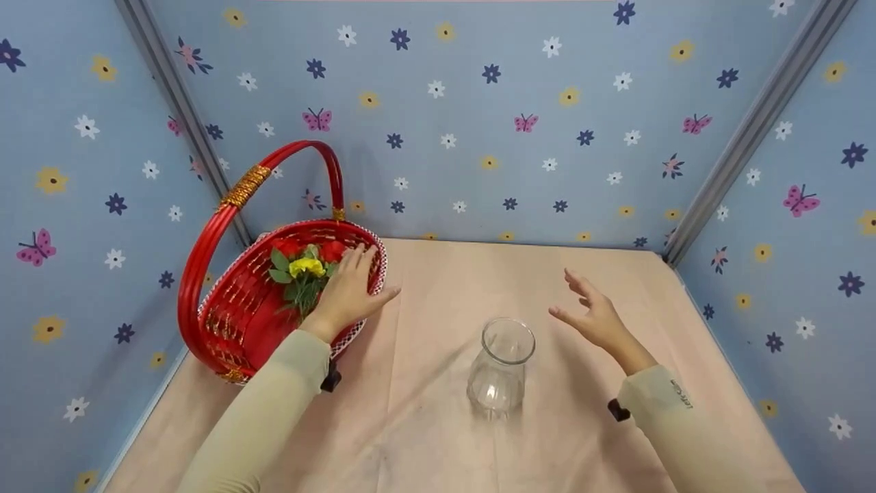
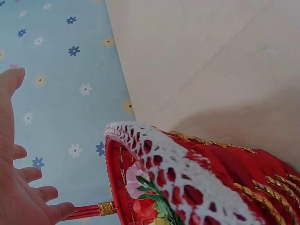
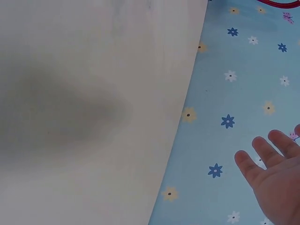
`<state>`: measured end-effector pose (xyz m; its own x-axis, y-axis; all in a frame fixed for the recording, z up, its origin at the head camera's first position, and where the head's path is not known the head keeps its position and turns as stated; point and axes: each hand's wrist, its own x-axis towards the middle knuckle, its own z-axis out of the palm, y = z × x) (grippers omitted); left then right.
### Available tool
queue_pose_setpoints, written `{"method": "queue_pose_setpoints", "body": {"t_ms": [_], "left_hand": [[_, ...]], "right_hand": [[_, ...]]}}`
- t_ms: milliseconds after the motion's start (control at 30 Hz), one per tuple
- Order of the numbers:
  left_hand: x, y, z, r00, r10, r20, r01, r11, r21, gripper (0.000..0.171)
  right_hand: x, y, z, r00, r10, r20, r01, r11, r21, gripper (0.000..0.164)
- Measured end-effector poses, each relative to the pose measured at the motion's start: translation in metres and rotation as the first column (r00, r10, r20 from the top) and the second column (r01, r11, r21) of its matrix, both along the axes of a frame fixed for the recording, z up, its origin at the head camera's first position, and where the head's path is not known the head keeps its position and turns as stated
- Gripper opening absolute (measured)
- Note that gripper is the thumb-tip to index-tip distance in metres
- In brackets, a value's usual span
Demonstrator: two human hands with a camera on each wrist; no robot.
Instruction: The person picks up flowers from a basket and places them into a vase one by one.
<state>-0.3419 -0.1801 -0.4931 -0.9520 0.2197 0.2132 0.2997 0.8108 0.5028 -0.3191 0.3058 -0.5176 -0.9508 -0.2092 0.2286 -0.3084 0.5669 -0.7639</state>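
A red woven basket (image 1: pixel 229 308) with a tall hooped handle and a lacy white rim stands at the left of the table. Inside lie artificial flowers: a yellow flower (image 1: pixel 306 267), red blooms with green leaves, and a pink flower (image 2: pixel 136 180) seen in the left wrist view. My left hand (image 1: pixel 345 291) is over the basket's right side, fingers extended and thumb spread, above the flowers in the head view. Empty and raised, my right hand (image 1: pixel 595 318) has its fingers apart, to the right of a clear glass vase (image 1: pixel 496 387) that stands upright.
A pale pink cloth (image 1: pixel 438 294) covers the table. Blue panels (image 1: pixel 438 123) printed with flowers and butterflies close off the back and both sides, joined by grey corner posts (image 1: pixel 759 130).
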Motion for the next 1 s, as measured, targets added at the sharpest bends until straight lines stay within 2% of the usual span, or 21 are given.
{"method": "queue_pose_setpoints", "body": {"t_ms": [367, 567, 1000], "left_hand": [[0.000, -0.005, -0.011, 0.999, 0.016, 0.048, -0.018, 0.999, 0.032, 0.102], [-0.001, -0.007, -0.016, 0.995, 0.009, 0.100, -0.019, 0.995, 0.100, 0.103], [0.000, -0.003, -0.023, 0.982, -0.011, 0.187, -0.030, 0.977, 0.213, 0.100]], "right_hand": [[0.006, 0.003, -0.014, 0.999, 0.042, 0.024, -0.042, 0.999, -0.018, 0.093], [0.008, 0.003, -0.019, 0.996, 0.075, 0.043, -0.073, 0.996, -0.044, 0.088], [0.012, -0.001, -0.028, 0.982, 0.178, 0.057, -0.172, 0.979, -0.107, 0.091]]}}
